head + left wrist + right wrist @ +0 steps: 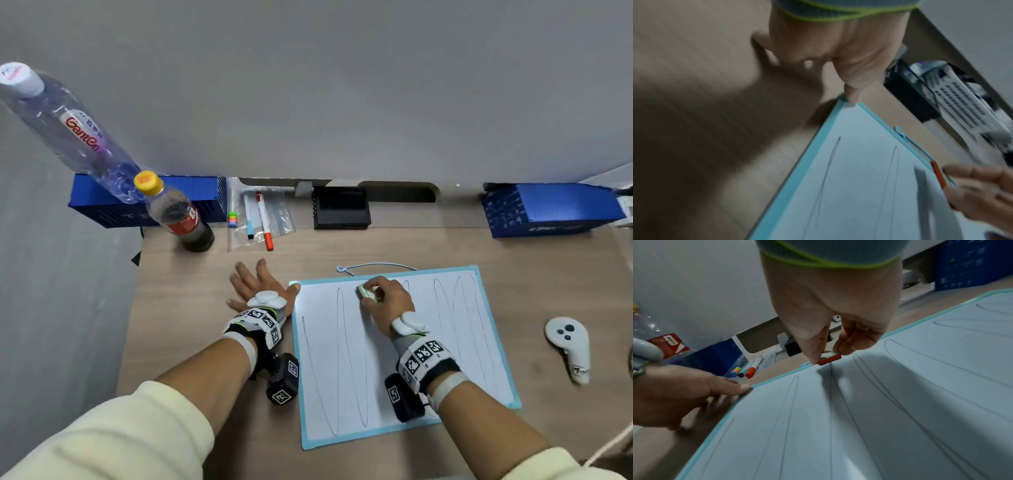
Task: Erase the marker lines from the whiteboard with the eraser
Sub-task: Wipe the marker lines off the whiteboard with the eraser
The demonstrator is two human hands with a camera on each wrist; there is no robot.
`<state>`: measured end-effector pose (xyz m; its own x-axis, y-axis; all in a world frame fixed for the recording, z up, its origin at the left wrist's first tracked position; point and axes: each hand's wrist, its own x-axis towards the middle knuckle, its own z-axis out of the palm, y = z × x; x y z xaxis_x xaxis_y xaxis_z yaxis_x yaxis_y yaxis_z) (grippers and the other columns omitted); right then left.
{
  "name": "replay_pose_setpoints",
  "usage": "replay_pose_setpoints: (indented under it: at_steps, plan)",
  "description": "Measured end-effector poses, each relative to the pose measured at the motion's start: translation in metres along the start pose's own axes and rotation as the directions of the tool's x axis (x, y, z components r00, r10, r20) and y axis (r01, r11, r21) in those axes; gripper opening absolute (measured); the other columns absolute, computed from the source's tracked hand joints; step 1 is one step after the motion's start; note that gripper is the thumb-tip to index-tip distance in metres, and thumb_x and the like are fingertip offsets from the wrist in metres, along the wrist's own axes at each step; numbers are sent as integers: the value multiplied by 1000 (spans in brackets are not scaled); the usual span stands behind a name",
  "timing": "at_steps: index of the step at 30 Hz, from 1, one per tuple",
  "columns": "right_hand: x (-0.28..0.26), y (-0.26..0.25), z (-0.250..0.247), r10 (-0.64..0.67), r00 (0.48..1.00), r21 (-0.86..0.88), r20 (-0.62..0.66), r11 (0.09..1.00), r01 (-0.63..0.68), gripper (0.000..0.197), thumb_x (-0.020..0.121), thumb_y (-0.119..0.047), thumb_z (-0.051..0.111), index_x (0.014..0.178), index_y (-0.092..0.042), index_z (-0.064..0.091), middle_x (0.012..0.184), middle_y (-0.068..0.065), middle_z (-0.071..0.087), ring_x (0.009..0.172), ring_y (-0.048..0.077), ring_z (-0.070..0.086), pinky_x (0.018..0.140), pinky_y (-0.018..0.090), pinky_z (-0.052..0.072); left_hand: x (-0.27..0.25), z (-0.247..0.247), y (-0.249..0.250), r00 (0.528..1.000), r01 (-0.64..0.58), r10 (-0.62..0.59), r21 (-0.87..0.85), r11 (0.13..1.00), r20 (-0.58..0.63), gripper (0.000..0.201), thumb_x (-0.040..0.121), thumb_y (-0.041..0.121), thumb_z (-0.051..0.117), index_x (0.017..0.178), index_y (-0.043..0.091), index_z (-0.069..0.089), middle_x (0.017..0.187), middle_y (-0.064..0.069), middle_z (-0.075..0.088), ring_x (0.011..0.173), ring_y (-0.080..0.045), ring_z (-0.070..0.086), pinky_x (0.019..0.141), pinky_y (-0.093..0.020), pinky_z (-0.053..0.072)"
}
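Note:
A whiteboard with a light blue frame lies flat on the wooden desk, covered in tall thin looping marker lines. My right hand pinches a small flat eraser with an orange edge against the board near its far edge. My left hand lies flat on the desk with fingers spread, its thumb touching the board's far left corner. The board's surface shows the lines in the left wrist view too.
Behind the board stand a cola bottle, a clear water bottle, a bag with markers, a black device and two blue boxes. A white controller lies right of the board. A blue cord loops off the board's far edge.

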<state>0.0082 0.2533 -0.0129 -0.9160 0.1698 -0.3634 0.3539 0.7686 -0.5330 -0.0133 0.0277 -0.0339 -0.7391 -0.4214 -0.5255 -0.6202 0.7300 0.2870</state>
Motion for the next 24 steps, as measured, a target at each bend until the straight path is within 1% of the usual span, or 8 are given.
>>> replay_pose_setpoints:
  at_steps: [1, 3, 6, 8, 16, 20, 21, 24]
  plan:
    - [2, 5, 0, 2, 1000, -7, 0, 1000, -2, 23, 77, -18, 70, 98, -25, 65, 94, 4, 58, 82, 21, 55, 70, 23, 34, -1, 1, 3, 999, 36, -36, 1, 999, 17, 94, 77, 59, 66, 152, 32, 15, 163, -6, -14, 149, -31, -11, 112, -67, 9]
    - [5, 11, 2, 4, 1000, -22, -12, 1000, -4, 23, 77, -16, 69, 99, -24, 66, 96, 7, 58, 83, 22, 53, 72, 24, 34, -4, 0, 7, 997, 70, -71, 42, 997, 38, 98, 80, 61, 62, 155, 34, 4, 162, -7, -22, 149, -32, -15, 112, -69, 8]
    - [8, 14, 6, 23, 998, -16, -60, 1000, -24, 24, 78, -15, 68, 100, -22, 67, 98, 9, 58, 89, 27, 55, 74, 25, 36, -4, -2, 12, 994, 96, -99, 68, 993, 50, 99, 83, 62, 59, 155, 37, -4, 161, -7, -24, 149, -33, -16, 112, -69, 9]
    - [7, 13, 11, 1, 998, -35, -57, 999, -3, 24, 77, -13, 68, 100, -21, 68, 97, 10, 59, 89, 28, 56, 74, 25, 36, -4, -1, 13, 992, 102, -109, 88, 991, 69, 99, 84, 64, 56, 155, 37, -8, 161, -8, -25, 148, -35, -17, 112, -68, 9]
    - [6, -17, 47, -127, 992, -22, -21, 992, 126, 22, 75, -11, 69, 95, -19, 70, 94, 7, 61, 87, 24, 55, 70, 24, 37, -4, -6, 15, 989, 100, -112, 120, 988, 100, 100, 85, 64, 56, 155, 36, -10, 160, -9, -26, 147, -36, -19, 113, -68, 10]
    - [3, -12, 46, -197, 978, -100, 71, 974, 203, 23, 73, -13, 67, 94, -21, 73, 93, 5, 62, 91, 24, 56, 72, 28, 43, -7, -9, 17, 989, 99, -112, 124, 987, 102, 100, 86, 63, 55, 155, 35, -11, 160, -10, -25, 148, -36, -19, 113, -68, 10]
    - [4, -9, 41, -191, 980, -128, 58, 972, 197, 23, 72, -12, 67, 92, -22, 73, 91, 5, 62, 90, 25, 57, 72, 30, 44, -7, -9, 17, 989, 92, -105, 123, 988, 107, 100, 86, 63, 55, 155, 35, -12, 160, -10, -26, 147, -37, -20, 113, -68, 10]
    - [11, 1, 26, -109, 994, -147, -31, 984, 104, 24, 71, -11, 64, 89, -24, 74, 89, 7, 63, 86, 29, 58, 71, 33, 47, -6, -7, 15, 988, 92, -107, 130, 987, 110, 101, 86, 64, 55, 155, 35, -13, 160, -11, -27, 147, -38, -21, 113, -68, 11]
